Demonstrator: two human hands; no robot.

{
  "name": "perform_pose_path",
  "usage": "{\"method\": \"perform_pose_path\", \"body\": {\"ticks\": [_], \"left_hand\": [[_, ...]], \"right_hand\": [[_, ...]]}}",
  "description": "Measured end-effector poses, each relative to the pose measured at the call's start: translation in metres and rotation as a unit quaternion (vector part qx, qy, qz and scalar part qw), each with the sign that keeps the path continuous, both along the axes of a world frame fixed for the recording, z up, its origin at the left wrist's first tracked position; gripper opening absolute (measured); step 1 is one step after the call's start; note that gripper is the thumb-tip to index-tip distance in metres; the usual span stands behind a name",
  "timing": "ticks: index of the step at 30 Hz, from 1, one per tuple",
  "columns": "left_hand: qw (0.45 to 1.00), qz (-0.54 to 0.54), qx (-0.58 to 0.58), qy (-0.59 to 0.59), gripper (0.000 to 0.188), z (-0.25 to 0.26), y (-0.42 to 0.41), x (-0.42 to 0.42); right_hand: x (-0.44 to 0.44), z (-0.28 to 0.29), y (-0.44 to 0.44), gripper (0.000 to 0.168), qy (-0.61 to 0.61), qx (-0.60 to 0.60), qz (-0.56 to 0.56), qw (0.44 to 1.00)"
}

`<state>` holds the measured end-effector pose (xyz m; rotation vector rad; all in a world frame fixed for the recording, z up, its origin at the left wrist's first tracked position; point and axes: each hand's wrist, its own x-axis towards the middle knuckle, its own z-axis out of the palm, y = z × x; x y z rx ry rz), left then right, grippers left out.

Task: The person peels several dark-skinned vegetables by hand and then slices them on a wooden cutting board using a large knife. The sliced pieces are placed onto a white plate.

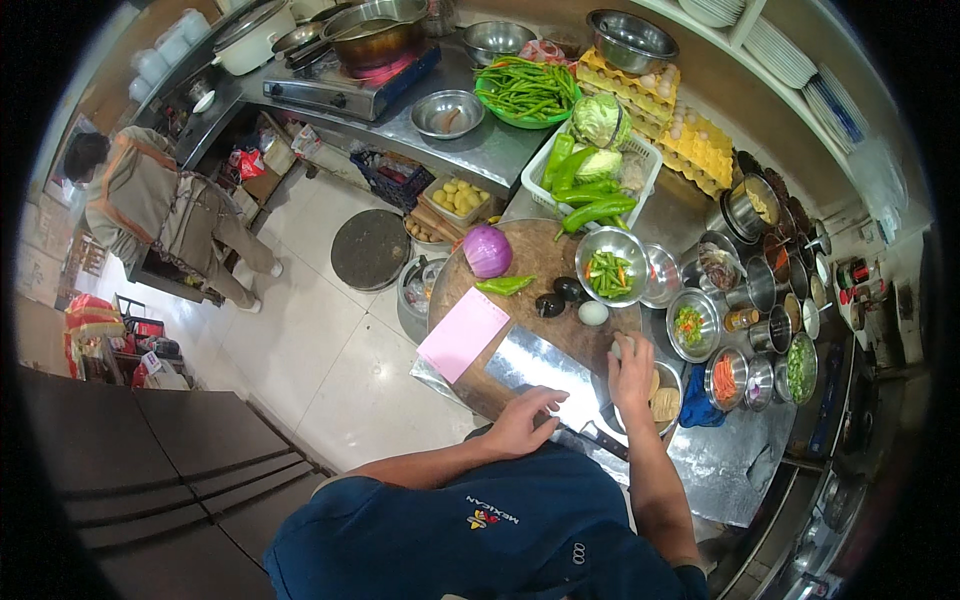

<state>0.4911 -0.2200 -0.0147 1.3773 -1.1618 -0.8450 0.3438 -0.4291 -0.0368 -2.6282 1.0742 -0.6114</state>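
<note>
My right hand point(632, 371) has its fingers around a pale egg point(618, 347) at the right edge of the round wooden chopping board point(457, 345). Close by lie another pale egg point(593, 313) and two dark, shiny eggs point(559, 298). My left hand point(529, 422) is empty, its fingers apart, near the lower edge of a broad cleaver blade point(536, 360). The dark handle point(606, 441) points towards me. A pink paper slip point(465, 335) with writing, a green pepper point(506, 285) and a purple onion point(487, 252) rest on the board's left side.
Steel bowls of cut green pepper point(609, 274), carrot strips point(724, 377) and tofu-like slices point(665, 403) stand to the right. Beyond the board are a white vegetable basket point(655, 161), egg trays point(694, 157) and a stove point(322, 90). Another person point(169, 195) bends at the far left.
</note>
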Motion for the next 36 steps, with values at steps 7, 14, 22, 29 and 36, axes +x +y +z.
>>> {"method": "perform_pose_path", "body": {"ticks": [7,14,22,29,36], "left_hand": [[1.0,-0.023,0.014,0.003,0.042,-0.002,0.001,-0.002],[0.999,-0.027,0.013,0.023,0.042,-0.007,0.003,-0.002],[0.999,-0.033,0.025,0.033,0.04,-0.006,0.001,-0.003],[0.998,-0.042,0.033,0.027,0.039,-0.006,0.002,-0.004],[0.998,-0.043,0.03,0.028,0.039,-0.011,0.004,-0.006]], "right_hand": [[-0.001,-0.003,-0.002,0.048,-0.018,-0.01,-0.008,1.0],[-0.001,-0.006,-0.008,0.047,-0.004,0.006,0.001,1.0],[-0.001,-0.003,-0.008,0.045,0.031,0.046,0.028,0.998],[-0.006,0.002,-0.008,0.045,0.012,0.033,0.013,0.999],[0.001,0.015,-0.001,0.048,-0.002,0.018,0.003,1.0]]}}
